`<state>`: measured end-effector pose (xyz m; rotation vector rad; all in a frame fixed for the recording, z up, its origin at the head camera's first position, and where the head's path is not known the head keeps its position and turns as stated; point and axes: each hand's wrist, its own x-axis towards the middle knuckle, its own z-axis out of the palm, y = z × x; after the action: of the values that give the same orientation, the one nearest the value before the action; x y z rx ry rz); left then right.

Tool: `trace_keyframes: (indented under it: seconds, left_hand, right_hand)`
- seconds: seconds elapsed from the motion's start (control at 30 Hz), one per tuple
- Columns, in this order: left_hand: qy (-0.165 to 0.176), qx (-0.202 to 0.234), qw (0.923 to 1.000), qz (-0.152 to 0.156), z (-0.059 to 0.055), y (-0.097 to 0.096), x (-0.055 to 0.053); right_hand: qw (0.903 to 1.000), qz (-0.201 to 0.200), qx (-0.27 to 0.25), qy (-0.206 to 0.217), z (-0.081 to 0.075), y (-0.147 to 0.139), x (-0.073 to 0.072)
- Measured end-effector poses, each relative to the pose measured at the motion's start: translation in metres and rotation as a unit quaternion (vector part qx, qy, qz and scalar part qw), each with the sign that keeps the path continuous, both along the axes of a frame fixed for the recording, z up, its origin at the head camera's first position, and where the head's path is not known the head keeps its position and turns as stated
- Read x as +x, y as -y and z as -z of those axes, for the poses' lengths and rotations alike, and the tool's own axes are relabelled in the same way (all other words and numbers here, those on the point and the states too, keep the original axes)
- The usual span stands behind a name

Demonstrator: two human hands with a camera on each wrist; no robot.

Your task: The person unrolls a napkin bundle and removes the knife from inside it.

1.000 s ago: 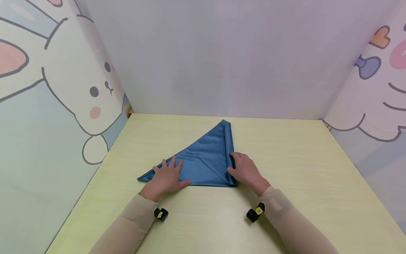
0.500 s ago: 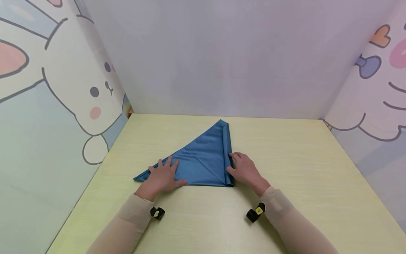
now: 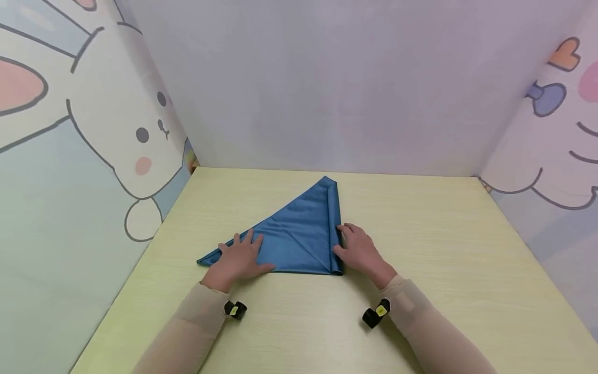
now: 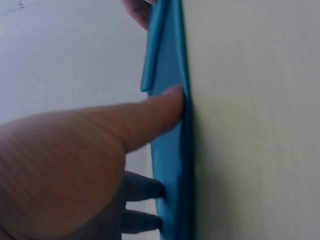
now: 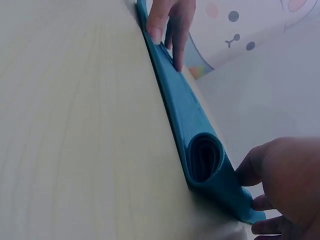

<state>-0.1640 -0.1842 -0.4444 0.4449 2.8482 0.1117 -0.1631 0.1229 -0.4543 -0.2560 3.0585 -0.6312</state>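
A blue cloth (image 3: 294, 234) lies on the table as a folded triangle, its right edge rolled into a tube (image 3: 334, 228). My left hand (image 3: 239, 261) rests on the left part of the cloth with its fingers spread. In the left wrist view, the left thumb (image 4: 155, 112) presses near the cloth's front edge. At the right, my right hand (image 3: 362, 252) touches the tube with thumb and fingertips, the thumb nearer me. The right wrist view shows the tube's coiled end (image 5: 205, 157) beside the right hand (image 5: 292, 182). Some right fingers are partly hidden.
The pale wooden table (image 3: 444, 249) extends on both sides of the cloth. A plain wall (image 3: 317, 93) rises at its back edge. Side walls with cartoon drawings (image 3: 135, 124) stand left and right. A small black camera (image 3: 375, 314) sits on the right wrist.
The cloth and my left hand have slid slightly left since a second ago. My right hand stays nearly still at the rolled edge. Little differs over the last half second.
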Motion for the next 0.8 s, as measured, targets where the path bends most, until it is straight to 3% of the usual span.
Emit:
trace_keyframes:
  seconds: [0.23, 0.4, 0.53, 0.8]
  left_hand:
    - [0.009, 0.025, 0.9993, 0.026, -0.01, -0.056, -0.005]
    - [0.018, 0.011, 0.9977, 0.064, -0.006, -0.091, -0.005]
    - [0.017, -0.006, 0.9972, 0.073, -0.001, -0.101, -0.004]
    - [0.006, -0.005, 0.9972, 0.074, 0.002, -0.105, -0.006]
  right_hand:
    - [0.9986, -0.034, -0.038, -0.013, -0.001, 0.013, -0.001]
    - [0.9985, -0.049, -0.014, -0.019, 0.008, 0.017, -0.002]
    - [0.9983, -0.049, -0.016, -0.028, 0.014, 0.015, -0.003]
    - [0.9974, -0.053, -0.019, -0.044, 0.011, 0.012, -0.006]
